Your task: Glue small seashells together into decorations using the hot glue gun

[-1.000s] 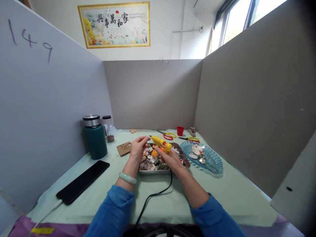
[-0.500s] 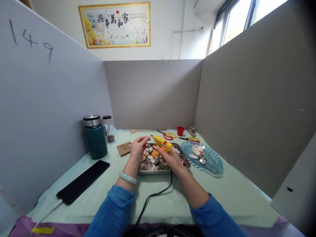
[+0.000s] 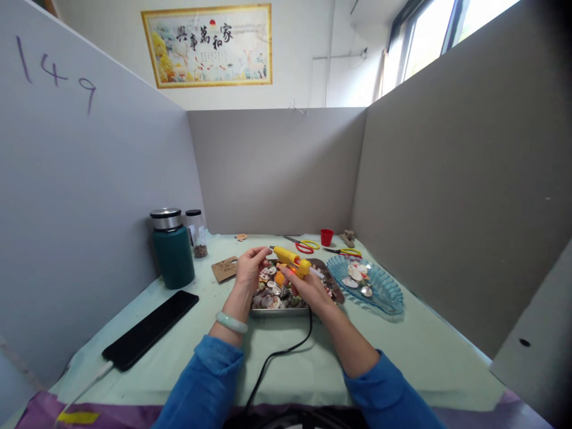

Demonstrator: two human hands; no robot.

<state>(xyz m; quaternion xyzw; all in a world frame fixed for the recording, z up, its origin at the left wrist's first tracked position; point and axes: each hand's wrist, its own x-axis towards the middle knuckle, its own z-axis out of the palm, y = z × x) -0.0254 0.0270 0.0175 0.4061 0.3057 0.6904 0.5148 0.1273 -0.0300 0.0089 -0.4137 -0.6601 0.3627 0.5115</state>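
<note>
My right hand (image 3: 306,287) is wrapped round a yellow hot glue gun (image 3: 290,257), with a clear glue stick (image 3: 317,273) jutting from its back and a small red light glowing on it. The gun's nozzle points left, right by the fingertips of my left hand (image 3: 251,264). Those fingers are pinched together; whatever they hold is too small to make out. Beneath both hands lies a metal tray (image 3: 286,312) of seashells (image 3: 273,301), partly covered by them. A black cord (image 3: 286,352) runs from the tray's front edge toward me.
On the left stand a green thermos (image 3: 173,253), a lidded jar (image 3: 197,235) and a black phone (image 3: 151,329). A cardboard piece (image 3: 224,270) lies left of the tray. Right of it is a blue dish (image 3: 388,296) with shells. Scissors (image 3: 304,246) and a red cup (image 3: 326,237) sit behind.
The glue gun has shifted slightly left, bringing its nozzle closer to my left fingertips. My left hand stays nearly still.
</note>
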